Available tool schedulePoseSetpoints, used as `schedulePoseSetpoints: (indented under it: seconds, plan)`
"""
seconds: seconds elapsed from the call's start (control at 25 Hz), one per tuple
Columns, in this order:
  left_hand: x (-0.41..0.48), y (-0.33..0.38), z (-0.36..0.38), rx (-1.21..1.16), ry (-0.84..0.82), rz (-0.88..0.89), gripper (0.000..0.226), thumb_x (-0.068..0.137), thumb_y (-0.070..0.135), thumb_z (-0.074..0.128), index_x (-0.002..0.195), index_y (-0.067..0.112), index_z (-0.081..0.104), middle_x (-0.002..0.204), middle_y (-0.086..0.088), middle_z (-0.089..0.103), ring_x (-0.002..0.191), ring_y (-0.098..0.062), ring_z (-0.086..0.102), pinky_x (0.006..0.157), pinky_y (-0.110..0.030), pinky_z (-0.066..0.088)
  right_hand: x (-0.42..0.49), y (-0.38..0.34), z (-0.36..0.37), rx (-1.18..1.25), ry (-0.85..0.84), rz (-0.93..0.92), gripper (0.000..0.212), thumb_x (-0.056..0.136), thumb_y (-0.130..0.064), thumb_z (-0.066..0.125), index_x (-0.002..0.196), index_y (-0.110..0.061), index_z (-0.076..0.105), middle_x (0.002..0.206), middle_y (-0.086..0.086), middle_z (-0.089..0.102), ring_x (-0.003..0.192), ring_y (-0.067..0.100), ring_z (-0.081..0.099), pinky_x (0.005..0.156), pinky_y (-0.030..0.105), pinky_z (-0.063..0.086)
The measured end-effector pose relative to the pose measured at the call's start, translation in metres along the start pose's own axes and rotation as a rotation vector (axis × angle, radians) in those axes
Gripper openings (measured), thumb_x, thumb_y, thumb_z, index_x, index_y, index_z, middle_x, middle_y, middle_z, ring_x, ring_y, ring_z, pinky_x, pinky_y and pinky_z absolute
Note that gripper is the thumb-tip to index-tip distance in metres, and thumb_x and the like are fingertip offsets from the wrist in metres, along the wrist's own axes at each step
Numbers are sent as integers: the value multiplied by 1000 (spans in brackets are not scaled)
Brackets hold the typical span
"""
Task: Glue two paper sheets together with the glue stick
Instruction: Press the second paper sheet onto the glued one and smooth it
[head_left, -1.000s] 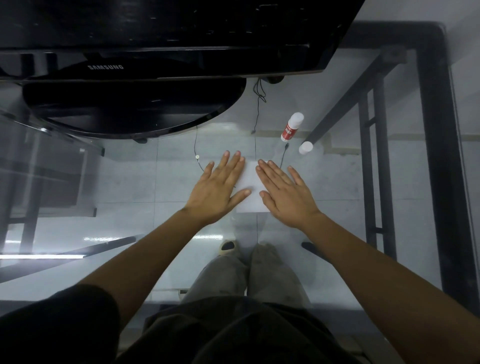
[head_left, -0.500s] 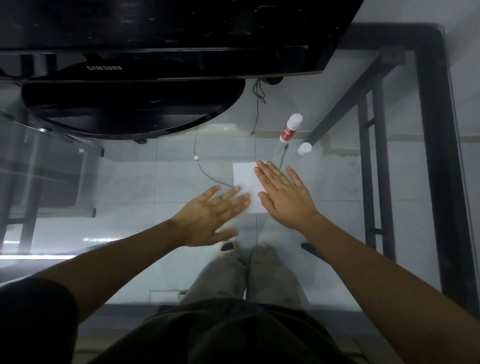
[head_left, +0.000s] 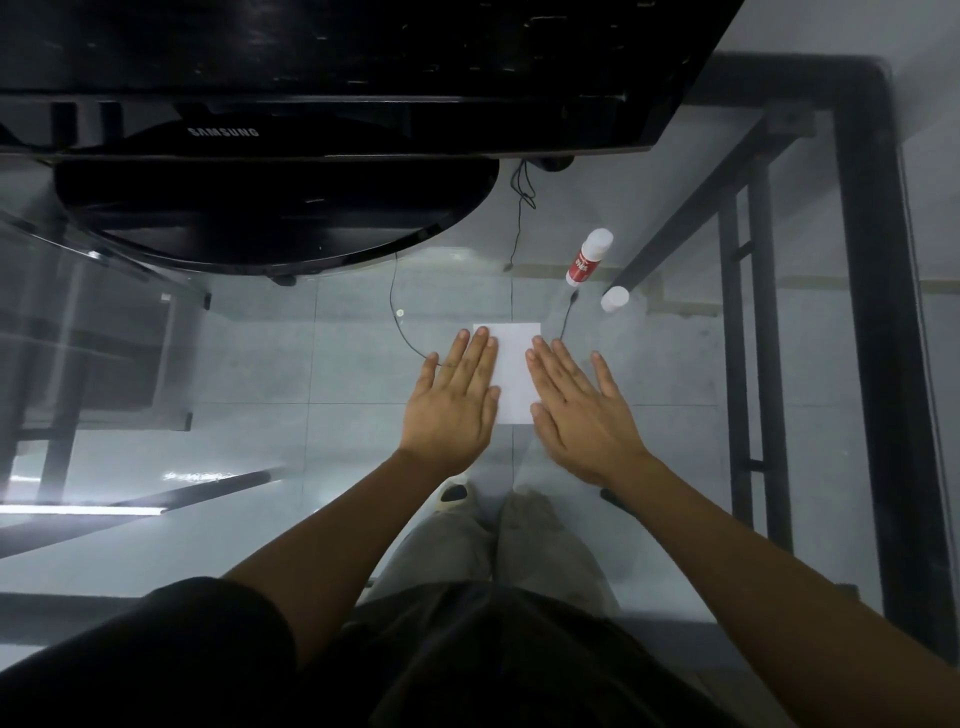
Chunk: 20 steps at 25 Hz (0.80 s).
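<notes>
Both hands now lie flat on the paper, which sits mid-surface. Left hand has returned to its left edge after sliding off; right hand stays on the right edge. Fingers extended, gripping nothing. Glue stick lies uncapped beyond. Judgement: pressing the bond.

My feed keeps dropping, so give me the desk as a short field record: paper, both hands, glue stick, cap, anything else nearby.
surface: glass table, floor visible through it
paper: white sheets lying flat, seen as one stack; layers cannot be told apart
left hand: left hand open, flat, palm down on the paper's left edge
right hand: right hand open, flat, palm down on the paper's right edge
glue stick: glue stick lying on the glass beyond the paper, uncapped, untouched
cap: white cap lying apart, near the stick
other: monitor at the far edge; thin black cable
</notes>
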<state>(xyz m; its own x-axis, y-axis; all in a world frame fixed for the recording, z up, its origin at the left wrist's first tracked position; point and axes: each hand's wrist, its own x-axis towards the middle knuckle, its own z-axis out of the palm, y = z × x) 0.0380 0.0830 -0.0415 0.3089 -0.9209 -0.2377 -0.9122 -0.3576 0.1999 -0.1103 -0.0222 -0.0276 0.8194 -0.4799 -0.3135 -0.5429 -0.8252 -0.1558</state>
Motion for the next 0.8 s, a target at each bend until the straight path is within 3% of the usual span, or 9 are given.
schedulePoseSetpoints:
  seconds: [0.12,0.24,0.4,0.48,0.6,0.8]
  plan:
    - [0,0,0,-5,-2,-2,57,93,44,-6,143,18,-12,153,2,-13,141,-16,-14,114,-37,-5,-20,-22,6,-11,-4,-37,60,90,-42,5,142,-17,-7,155,4,-2,142,20,-5,107,44,-18]
    - [0,-1,0,-5,-12,2,57,93,45,-6,143,19,-14,152,2,-15,142,-16,-15,114,-36,-7,-21,-37,8,-67,-10,-34,63,90,-47,6,144,-15,-3,153,3,-5,140,20,-9,107,45,-18]
    - [0,0,0,-14,2,1,57,93,44,-6,143,19,-13,152,3,-13,141,-14,-14,114,-36,-6,-34,-19,2,-149,52,13,64,90,-44,18,143,-9,17,152,10,23,140,24,20,110,51,3]
    - [0,0,-1,-20,12,1,56,93,43,-5,144,19,-11,153,3,-12,141,-14,-14,114,-36,-6,-29,-24,1,-139,50,39,64,89,-43,15,143,-8,9,153,10,15,141,24,13,110,49,-3]
    - [-1,0,0,-5,-3,9,56,93,43,-6,143,19,-14,153,2,-14,141,-14,-16,114,-36,-8,-7,-43,3,-113,21,43,62,90,-43,7,140,-14,-16,153,4,-14,139,19,-18,105,43,-23]
    - [0,0,0,-11,-3,-3,57,94,43,-4,144,18,-12,153,3,-15,141,-14,-18,113,-35,-10,-11,-17,2,-153,15,83,64,88,-42,7,139,-17,-21,156,4,-12,141,19,-16,105,42,-25]
